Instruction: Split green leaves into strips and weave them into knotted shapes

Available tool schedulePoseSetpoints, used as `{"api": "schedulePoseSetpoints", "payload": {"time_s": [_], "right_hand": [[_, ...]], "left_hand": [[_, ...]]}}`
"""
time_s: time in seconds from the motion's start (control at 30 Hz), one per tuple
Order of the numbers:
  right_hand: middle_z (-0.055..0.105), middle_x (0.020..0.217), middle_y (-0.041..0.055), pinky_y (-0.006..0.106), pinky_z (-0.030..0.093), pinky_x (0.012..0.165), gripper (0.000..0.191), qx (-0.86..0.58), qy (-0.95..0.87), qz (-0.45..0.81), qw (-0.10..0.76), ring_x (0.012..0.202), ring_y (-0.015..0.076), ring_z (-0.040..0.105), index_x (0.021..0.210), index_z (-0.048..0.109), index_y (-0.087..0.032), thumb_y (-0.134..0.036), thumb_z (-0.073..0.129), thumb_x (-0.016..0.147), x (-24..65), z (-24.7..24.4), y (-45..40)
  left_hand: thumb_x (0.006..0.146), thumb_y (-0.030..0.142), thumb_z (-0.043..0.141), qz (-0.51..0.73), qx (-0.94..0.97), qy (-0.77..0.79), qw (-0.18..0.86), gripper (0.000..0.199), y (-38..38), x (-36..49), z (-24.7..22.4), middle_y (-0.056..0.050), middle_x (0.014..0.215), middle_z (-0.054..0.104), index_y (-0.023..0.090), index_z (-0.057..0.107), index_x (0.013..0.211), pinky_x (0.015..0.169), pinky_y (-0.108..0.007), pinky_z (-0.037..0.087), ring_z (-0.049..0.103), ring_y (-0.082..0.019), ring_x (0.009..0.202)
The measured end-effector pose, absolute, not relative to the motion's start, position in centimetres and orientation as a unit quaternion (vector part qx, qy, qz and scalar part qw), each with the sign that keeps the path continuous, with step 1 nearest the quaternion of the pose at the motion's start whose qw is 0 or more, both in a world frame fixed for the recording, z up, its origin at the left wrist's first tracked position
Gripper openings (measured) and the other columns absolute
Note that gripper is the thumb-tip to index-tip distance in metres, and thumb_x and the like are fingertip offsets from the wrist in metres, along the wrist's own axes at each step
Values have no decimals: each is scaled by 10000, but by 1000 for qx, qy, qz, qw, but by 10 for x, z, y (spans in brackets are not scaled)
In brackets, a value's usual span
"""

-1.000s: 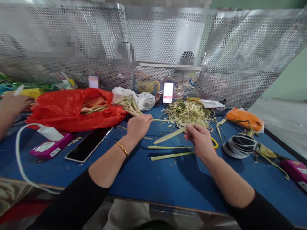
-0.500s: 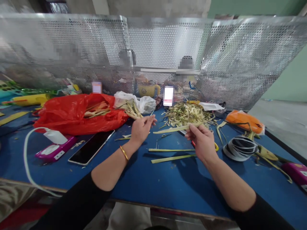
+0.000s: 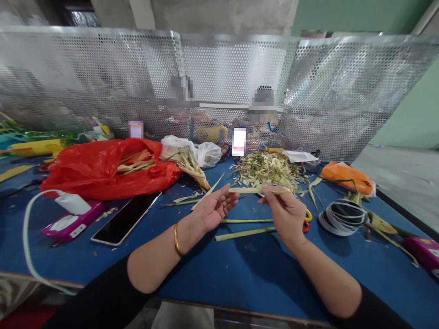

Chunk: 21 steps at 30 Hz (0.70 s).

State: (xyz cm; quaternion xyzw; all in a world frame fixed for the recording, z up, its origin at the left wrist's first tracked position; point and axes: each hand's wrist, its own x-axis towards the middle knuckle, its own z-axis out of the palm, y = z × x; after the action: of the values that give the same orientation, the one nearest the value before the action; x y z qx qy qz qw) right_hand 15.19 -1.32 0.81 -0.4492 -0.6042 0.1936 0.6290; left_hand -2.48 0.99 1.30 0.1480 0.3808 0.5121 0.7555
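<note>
A pale green strip point(image 3: 245, 190) is stretched level between my two hands above the blue table. My right hand point(image 3: 286, 212) pinches its right part between thumb and fingers. The thumb and fingertips of my left hand point(image 3: 214, 210) are at the strip's left end, with the other fingers loosely curled, palm up. Under my hands lie two more green strips, the nearer one point(image 3: 245, 233) partly below my right hand. Behind my right hand is a heap of shredded plant bits point(image 3: 267, 167). Scissors with red and yellow handles point(image 3: 306, 225) are partly hidden by my right hand.
At the left are a red plastic bag point(image 3: 85, 167) of dry stalks, a phone point(image 3: 126, 219) and a purple power strip point(image 3: 73, 221) with a white cable. On the right lie a coil of white band point(image 3: 343, 217) and an orange packet point(image 3: 348, 177). Perforated metal panels point(image 3: 233, 59) stand behind.
My left hand has moved right and down, turned palm up, and come to the strip's left end. A pale pointed piece now lies beside it. The view has shifted slightly.
</note>
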Motion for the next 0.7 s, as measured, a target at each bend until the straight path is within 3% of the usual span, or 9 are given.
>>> {"api": "schedulePoseSetpoints", "payload": {"time_s": [0.2, 0.33, 0.4, 0.43, 0.5, 0.6, 0.7], "right_hand": [[717, 869, 52, 263, 502, 691, 174, -372, -778, 52, 504, 749, 160, 663, 956, 708, -233, -218, 545, 895, 155, 6, -21], [702, 927, 69, 260, 465, 686, 248, -321, -912, -4, 255, 792, 173, 648, 1074, 663, -216, -196, 473, 917, 153, 11, -19], [685, 957, 93, 282, 454, 708, 261, -394, -905, -50, 155, 854, 208, 638, 1102, 636, -189, -187, 469, 901, 158, 17, -14], [674, 982, 115, 294, 451, 718, 259, -457, -878, -75, 119, 890, 229, 633, 1093, 628, -167, -178, 469, 888, 163, 20, -10], [648, 1030, 169, 317, 446, 727, 255, -586, -802, -108, 46, 940, 269, 626, 1058, 614, -117, -151, 451, 866, 177, 24, -2], [640, 1044, 218, 345, 445, 720, 256, -659, -747, -69, -62, 953, 313, 636, 1036, 598, -82, -162, 475, 826, 201, 26, 7], [659, 1024, 214, 336, 440, 704, 318, -658, -747, -37, -86, 942, 313, 649, 1090, 571, -85, -166, 511, 789, 215, 22, 12]], "left_hand": [[930, 199, 492, 530, 164, 329, 764, 201, 12, -26, 13, -52, 782, 704, 110, 671, 908, 649, -239, 567, 673, -117, 666], [938, 185, 462, 573, 155, 350, 725, 232, 19, -37, 18, 10, 598, 584, 126, 604, 765, 626, -232, 552, 599, -79, 539], [919, 196, 500, 586, 201, 379, 688, 211, 23, -45, 22, 76, 497, 422, 132, 568, 730, 459, -150, 445, 406, -22, 374], [909, 220, 520, 581, 244, 399, 666, 204, 24, -49, 23, 91, 485, 361, 132, 560, 729, 370, -119, 325, 315, -10, 341], [894, 299, 543, 552, 347, 439, 619, 223, 24, -55, 26, 96, 497, 319, 131, 566, 750, 328, -118, 161, 226, -5, 338], [894, 432, 499, 499, 465, 466, 564, 320, 21, -57, 28, 74, 549, 375, 135, 591, 819, 351, -126, 137, 234, -9, 367], [877, 443, 499, 437, 519, 486, 550, 329, 19, -54, 25, 62, 556, 403, 138, 598, 803, 366, -140, 130, 237, -14, 381]]}}
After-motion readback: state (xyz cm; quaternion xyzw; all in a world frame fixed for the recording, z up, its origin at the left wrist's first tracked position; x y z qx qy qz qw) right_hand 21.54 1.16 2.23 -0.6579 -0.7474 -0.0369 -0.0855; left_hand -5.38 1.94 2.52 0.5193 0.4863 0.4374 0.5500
